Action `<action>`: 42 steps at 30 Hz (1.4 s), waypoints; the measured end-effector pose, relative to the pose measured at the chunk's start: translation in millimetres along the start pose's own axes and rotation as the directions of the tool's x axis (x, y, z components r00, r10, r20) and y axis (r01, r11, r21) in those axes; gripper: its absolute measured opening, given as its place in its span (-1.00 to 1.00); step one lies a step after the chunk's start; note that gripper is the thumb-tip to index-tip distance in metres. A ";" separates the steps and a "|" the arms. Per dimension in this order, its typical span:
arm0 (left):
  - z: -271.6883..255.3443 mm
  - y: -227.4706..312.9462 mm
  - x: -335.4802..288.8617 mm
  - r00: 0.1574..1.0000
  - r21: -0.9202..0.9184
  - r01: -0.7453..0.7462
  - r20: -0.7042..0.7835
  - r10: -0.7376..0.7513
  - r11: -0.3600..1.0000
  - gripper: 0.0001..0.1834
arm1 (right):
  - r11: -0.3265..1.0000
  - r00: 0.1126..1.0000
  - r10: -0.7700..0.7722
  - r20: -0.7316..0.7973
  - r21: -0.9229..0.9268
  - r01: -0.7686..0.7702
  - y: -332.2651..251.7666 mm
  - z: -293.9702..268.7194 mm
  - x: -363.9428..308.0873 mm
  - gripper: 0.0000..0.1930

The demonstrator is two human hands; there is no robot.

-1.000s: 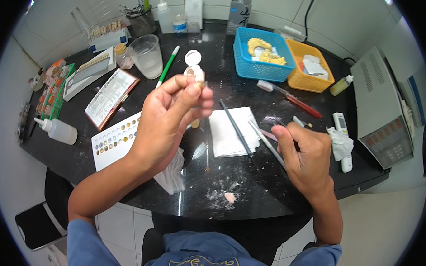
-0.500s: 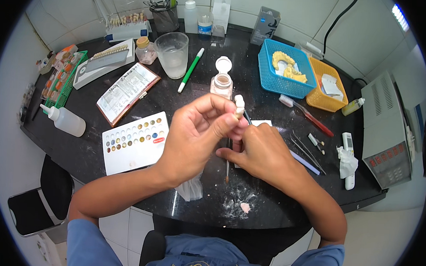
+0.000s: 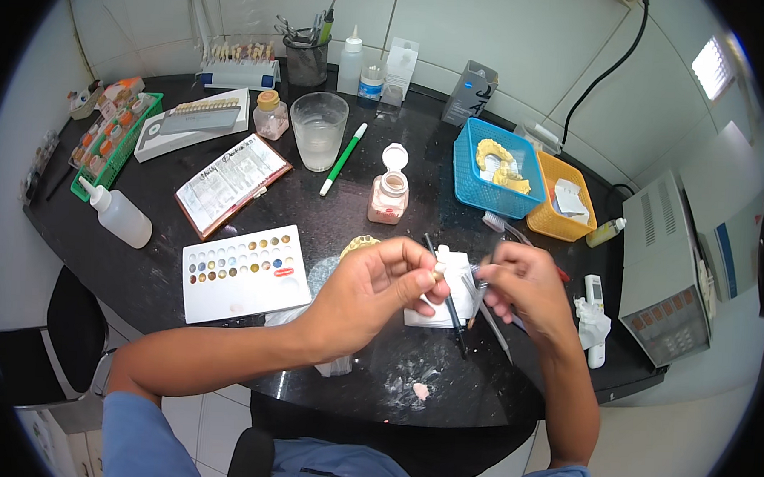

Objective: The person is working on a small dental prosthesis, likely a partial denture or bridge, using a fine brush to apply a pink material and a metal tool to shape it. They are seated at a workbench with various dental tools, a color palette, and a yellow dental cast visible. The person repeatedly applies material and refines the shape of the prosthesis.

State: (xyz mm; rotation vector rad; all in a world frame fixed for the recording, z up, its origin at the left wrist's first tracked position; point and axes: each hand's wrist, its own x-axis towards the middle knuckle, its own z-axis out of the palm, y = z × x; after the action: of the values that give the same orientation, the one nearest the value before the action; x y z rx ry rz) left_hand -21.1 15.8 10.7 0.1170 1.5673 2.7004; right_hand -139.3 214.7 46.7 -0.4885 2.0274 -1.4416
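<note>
Small off-white piece (image 3: pixel 439 270), rounded, tooth-like, partly hidden by fingertips; pinched between thumb and index finger of left hand (image 3: pixel 369 296), at left edge of white paper (image 3: pixel 430 320) as seen from above; right hand (image 3: pixel 529 287) near it, bent at wrist, grasping slim blurred tool (image 3: pixel 478 302), tip down; glossy black table (image 3: pixel 490 388), white powder around pink lump (image 3: pixel 420 391); open pinkish jar (image 3: pixel 389 200) beyond; pale tiled wall (image 3: pixel 510 39) behind.

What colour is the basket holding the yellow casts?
The basket is blue; the head view shows it best.
</note>
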 end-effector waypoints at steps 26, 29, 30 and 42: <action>-2.3 -14.1 -2.4 0.878 -0.087 0.478 0.041 -0.476 0.874 -0.79 | 0.556 0.574 -0.819 -0.022 -0.282 0.782 39.1 2.8 -34.6 -0.80; -1.3 -13.2 -3.0 0.882 -0.106 0.471 0.042 -0.470 0.876 -0.79 | 0.552 0.580 -0.815 0.007 -0.298 0.779 38.1 3.2 -33.5 -0.79; -1.3 -13.2 -3.1 0.883 -0.107 0.469 0.042 -0.467 0.877 -0.79 | 0.550 0.580 -0.814 0.012 -0.306 0.777 38.0 3.5 -33.2 -0.79; -3.1 -17.1 -4.9 0.892 -0.129 0.451 0.048 -0.448 0.883 -0.77 | 0.537 0.582 -0.812 0.048 -0.329 0.777 37.3 7.3 -33.2 -0.80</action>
State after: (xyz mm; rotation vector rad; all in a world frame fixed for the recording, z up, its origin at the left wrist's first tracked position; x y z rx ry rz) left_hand -16.8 21.4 -6.0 -0.2024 1.2092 2.4138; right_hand -107.8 242.4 18.6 -1.7117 2.2400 -1.6266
